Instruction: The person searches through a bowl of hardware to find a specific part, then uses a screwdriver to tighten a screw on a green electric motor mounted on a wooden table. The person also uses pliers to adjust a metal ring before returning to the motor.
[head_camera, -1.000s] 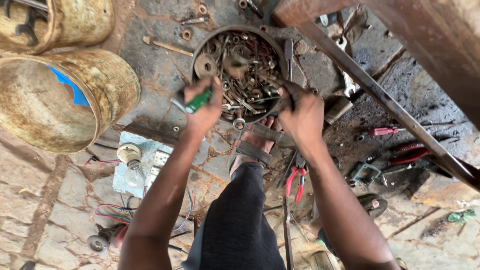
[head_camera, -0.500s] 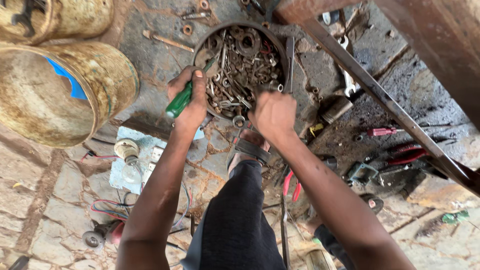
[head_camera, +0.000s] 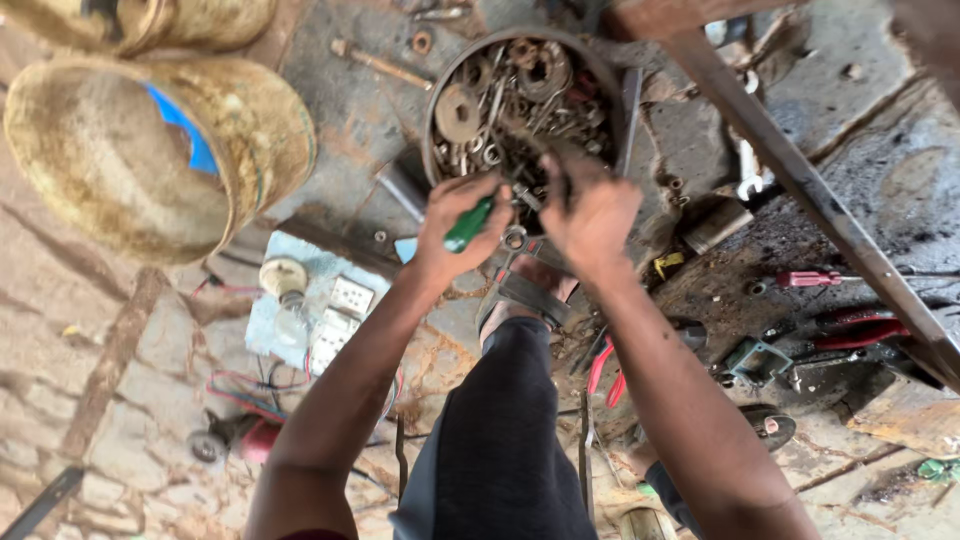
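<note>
Rusty metal fills the round pan (head_camera: 432, 130) on the stone floor (head_camera: 90, 330) in the head view: washers, nuts, gears and bolts lie heaped inside its dark rim. To its left lie two yellowed plastic buckets; the nearer bucket (head_camera: 150, 150) is tipped on its side with its mouth towards the camera and a blue patch on its wall, and what it holds cannot be told.

The left hand (head_camera: 455, 225) is closed around a green-handled screwdriver (head_camera: 468, 224), fingers wrapped over the handle, at the pan's near rim. The handle's long axis runs diagonally, its upper end aimed up and right towards the scrap; the shaft is hidden among the parts. The right hand (head_camera: 590, 210) sits just beside it, fingers curled down into the heap at the pan's near edge, touching the loose pieces; whether it pinches one cannot be told.

Red-handled pliers (head_camera: 600, 365) lie on the floor beside a sandalled foot (head_camera: 525, 290).
</note>
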